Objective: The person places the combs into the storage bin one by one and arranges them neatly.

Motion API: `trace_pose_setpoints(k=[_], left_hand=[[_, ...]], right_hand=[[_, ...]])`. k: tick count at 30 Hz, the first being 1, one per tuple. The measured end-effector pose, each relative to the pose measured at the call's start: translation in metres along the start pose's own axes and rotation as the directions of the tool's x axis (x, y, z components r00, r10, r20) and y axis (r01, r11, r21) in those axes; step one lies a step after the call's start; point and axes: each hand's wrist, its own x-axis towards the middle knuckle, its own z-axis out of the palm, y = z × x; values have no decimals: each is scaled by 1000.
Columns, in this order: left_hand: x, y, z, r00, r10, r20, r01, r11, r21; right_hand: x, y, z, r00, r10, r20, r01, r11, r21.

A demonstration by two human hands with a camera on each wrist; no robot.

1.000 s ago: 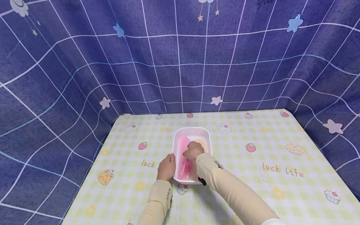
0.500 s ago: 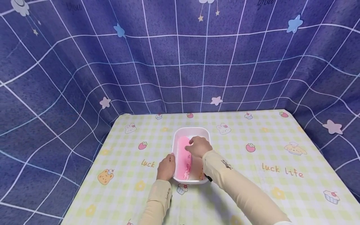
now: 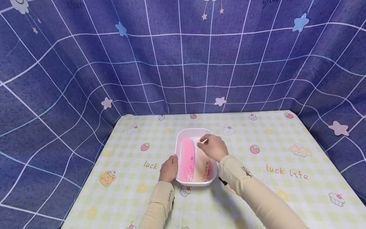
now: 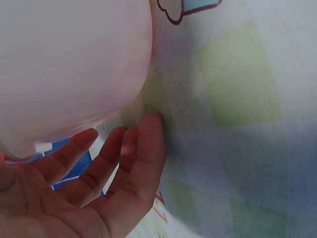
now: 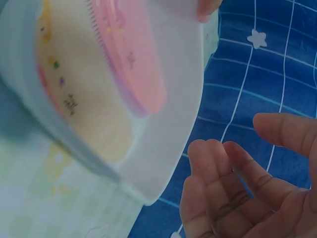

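Observation:
A white rectangular plastic container (image 3: 197,130) stands on the table, its long side running away from me. My left hand (image 3: 169,169) holds its left wall, the thumb at the rim and the fingers outside, loosely bent in the left wrist view. Inside, on the left, lies a long pink item (image 3: 187,156) with a rounded end; the right wrist view shows toothlike ridges along its edge. Beside it is a beige item (image 5: 91,94) with small printed marks. Above the container's right rim hovers my right hand (image 3: 213,147), fingers loosely bent, holding nothing; it partly hides the beige item.
The table wears a green-and-white checked cloth (image 3: 274,190) printed with cartoon figures. A dark blue curtain (image 3: 194,76) with white grid lines and stars rises behind and around the table's far and side edges.
My right hand has left the pink item and moved right and up to the container's right side. The pink item now lies flatter. My left hand stays at the left wall.

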Motion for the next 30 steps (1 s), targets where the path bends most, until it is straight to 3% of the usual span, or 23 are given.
trace_pose_setpoints(k=[16, 22, 27, 30], left_hand=[[-3, -1, -3, 1000, 20, -17, -20, 1000, 12], [-2, 3, -5, 996, 46, -75, -42, 998, 54], [-1, 10, -8, 991, 30, -127, -12, 990, 143], [-2, 13, -10, 983, 59, -175, -23, 979, 201]], right_hand=[[-4, 26, -27, 999, 26, -38, -26, 1000, -4], [-4, 32, -32, 999, 28, -42, -28, 1000, 4], [-4, 36, -38, 999, 19, -37, -19, 1000, 5], [-6, 39, -43, 999, 14, -35, -14, 1000, 5]])
